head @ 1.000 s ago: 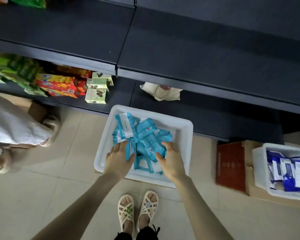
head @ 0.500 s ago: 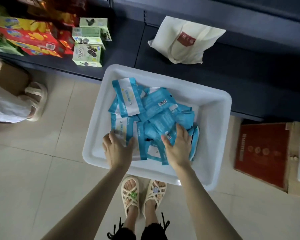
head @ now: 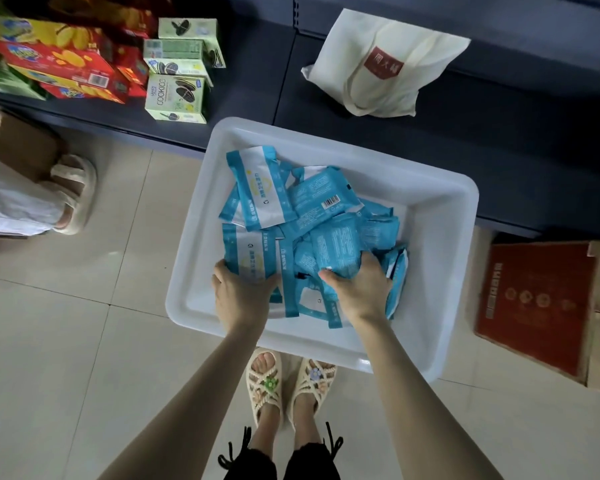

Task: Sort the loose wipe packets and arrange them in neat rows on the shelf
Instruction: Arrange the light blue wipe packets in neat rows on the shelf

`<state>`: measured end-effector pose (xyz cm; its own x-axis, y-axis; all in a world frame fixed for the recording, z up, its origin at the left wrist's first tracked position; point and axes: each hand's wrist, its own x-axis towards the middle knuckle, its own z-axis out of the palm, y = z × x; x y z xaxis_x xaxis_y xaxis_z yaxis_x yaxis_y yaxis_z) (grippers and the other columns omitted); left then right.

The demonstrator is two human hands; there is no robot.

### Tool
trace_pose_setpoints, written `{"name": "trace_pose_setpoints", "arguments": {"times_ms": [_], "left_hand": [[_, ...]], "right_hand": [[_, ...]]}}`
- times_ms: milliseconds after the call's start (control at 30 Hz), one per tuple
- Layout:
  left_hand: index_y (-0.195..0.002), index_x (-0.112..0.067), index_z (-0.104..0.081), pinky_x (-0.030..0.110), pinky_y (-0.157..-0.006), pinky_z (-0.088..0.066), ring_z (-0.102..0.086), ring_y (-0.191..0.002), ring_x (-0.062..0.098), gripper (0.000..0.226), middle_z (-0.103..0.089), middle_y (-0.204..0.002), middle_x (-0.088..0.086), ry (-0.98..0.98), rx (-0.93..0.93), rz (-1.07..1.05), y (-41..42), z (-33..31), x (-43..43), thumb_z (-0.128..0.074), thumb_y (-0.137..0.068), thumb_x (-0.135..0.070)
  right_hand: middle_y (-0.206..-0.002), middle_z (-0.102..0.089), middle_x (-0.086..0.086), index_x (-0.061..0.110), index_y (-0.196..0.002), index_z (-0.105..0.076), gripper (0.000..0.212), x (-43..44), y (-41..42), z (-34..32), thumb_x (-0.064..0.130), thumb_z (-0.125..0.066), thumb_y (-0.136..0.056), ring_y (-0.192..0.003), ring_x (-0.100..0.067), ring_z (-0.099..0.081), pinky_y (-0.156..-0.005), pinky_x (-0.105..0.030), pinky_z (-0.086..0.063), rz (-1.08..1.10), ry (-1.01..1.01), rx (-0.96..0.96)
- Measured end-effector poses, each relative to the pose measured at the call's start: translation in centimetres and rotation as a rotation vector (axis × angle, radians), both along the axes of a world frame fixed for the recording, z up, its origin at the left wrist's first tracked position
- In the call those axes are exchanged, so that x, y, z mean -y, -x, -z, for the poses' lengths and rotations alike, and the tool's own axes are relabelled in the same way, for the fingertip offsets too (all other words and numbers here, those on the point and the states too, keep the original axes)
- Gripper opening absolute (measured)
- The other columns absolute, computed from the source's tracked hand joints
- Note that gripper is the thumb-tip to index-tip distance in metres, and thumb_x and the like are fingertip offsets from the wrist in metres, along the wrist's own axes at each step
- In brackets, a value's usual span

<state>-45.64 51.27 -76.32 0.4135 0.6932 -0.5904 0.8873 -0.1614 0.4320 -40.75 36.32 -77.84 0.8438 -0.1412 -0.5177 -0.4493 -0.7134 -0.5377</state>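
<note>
Where the wipe packets [head: 312, 230] lay: heaped loose in the white tub [head: 187, 265], crossing at all angles, some showing a white panel and one a barcode; none were on the shelf [head: 430, 150].
Left hand [head: 243, 292]: fingers were curled round the near-left edge of the pile, grasping a white-panelled packet and probably those beneath it.
Right hand [head: 361, 289]: thumb and fingers were closed over a plain blue packet at the pile's near-right side, grasping it.
Why held so: the hold from both sides suggested the hands were bracketing the heap to gather a batch and square it before lifting; sorting looked barely begun.
Tub: it stood before the bottom shelf, its far rim overlapping the shelf's front edge in view; whether they touched could not be told. Its right part and near-left corner were bare.
Shelf room: a bare dark stretch lay straight beyond the tub, between the cookie boxes [head: 175, 98] to the left and the cloth bag [head: 378, 64] further back, a likely place for rows.
Edges to mind: the tub wall and the shelf lip would both need clearing on any lift forward.
Floor: a red carton [head: 534, 306] lay to the right, another person's sandalled foot [head: 73, 192] well apart to the left, and the wearer's own sandals [head: 288, 382] just beside the near rim.
</note>
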Motion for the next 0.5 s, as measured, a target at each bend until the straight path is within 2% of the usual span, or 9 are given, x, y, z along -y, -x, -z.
{"name": "trace_pose_setpoints", "arguments": {"times_ms": [67, 167, 200, 267, 333, 400, 500], "left_hand": [[-0.111, -0.008, -0.046, 0.038, -0.074, -0.053, -0.056, -0.091, 0.024, 0.066, -0.057, -0.106, 0.006, 0.041, 0.015, -0.03, 0.4, -0.6, 0.0, -0.086, -0.064, -0.033], [-0.102, -0.012, -0.046, 0.028, -0.055, -0.05, -0.059, -0.072, 0.016, 0.055, -0.06, -0.093, 0.0, 0.167, 0.111, -0.133, 1.1, -2.3, 0.3, -0.085, -0.067, -0.03], [-0.103, -0.012, -0.046, 0.026, -0.051, -0.049, -0.061, -0.071, 0.017, 0.054, -0.062, -0.093, 0.001, 0.215, 0.153, -0.169, 1.4, -3.0, 0.4, -0.084, -0.068, -0.029], [-0.107, -0.012, -0.046, 0.024, -0.044, -0.046, -0.062, -0.068, 0.019, 0.051, -0.064, -0.093, 0.004, 0.312, 0.229, -0.209, 2.0, -4.9, 0.9, -0.081, -0.073, -0.026], [-0.108, -0.011, -0.047, 0.024, -0.044, -0.046, -0.063, -0.069, 0.018, 0.042, -0.065, -0.095, 0.007, 0.406, 0.297, -0.223, 2.4, -7.2, 1.3, -0.077, -0.078, -0.02], [-0.108, -0.005, -0.053, 0.024, -0.048, -0.049, -0.066, -0.07, 0.017, 0.036, -0.067, -0.095, 0.009, 0.498, 0.373, -0.214, 2.6, -10.0, 1.5, -0.073, -0.081, -0.014], [-0.107, -0.003, -0.064, 0.031, -0.067, -0.058, -0.071, -0.087, 0.021, 0.032, -0.072, -0.099, 0.008, 0.618, 0.477, -0.146, 2.6, -14.2, 1.7, -0.073, -0.078, -0.015]], "right_hand": [[-0.093, -0.066, -0.001, 0.014, -0.093, -0.055, 0.038, 0.0, 0.4, -1.2, 0.027, -0.082, -0.069, -0.088, -0.022, -0.064, -0.077, -0.036, -0.054, 0.101, -0.159, -0.086], [-0.087, -0.07, 0.001, 0.012, -0.096, -0.063, 0.029, 0.4, 1.0, -3.3, 0.012, -0.08, -0.073, -0.081, -0.015, -0.068, -0.066, -0.021, -0.055, 0.275, -0.431, -0.185], [-0.087, -0.071, 0.001, 0.011, -0.1, -0.065, 0.03, 0.6, 1.2, -4.3, 0.009, -0.079, -0.074, -0.078, -0.014, -0.069, -0.066, -0.021, -0.055, 0.318, -0.509, -0.208], [-0.089, -0.074, -0.001, 0.014, -0.103, -0.067, 0.03, 1.1, 1.7, -6.4, 0.007, -0.078, -0.075, -0.08, -0.014, -0.071, -0.073, -0.028, -0.057, 0.358, -0.613, -0.247], [-0.092, -0.075, -0.002, 0.019, -0.099, -0.069, 0.028, 1.5, 2.2, -8.6, 0.007, -0.078, -0.075, -0.085, -0.019, -0.071, -0.078, -0.036, -0.057, 0.358, -0.684, -0.257], [-0.092, -0.075, -0.002, 0.018, -0.096, -0.071, 0.024, 2.0, 2.4, -11.0, 0.007, -0.077, -0.076, -0.087, -0.02, -0.072, -0.077, -0.035, -0.057, 0.365, -0.723, -0.218], [-0.09, -0.075, -0.004, 0.015, -0.093, -0.072, 0.017, 2.7, 2.4, -15.0, 0.005, -0.074, -0.079, -0.084, -0.021, -0.071, -0.071, -0.031, -0.056, 0.369, -0.773, -0.165]]}}
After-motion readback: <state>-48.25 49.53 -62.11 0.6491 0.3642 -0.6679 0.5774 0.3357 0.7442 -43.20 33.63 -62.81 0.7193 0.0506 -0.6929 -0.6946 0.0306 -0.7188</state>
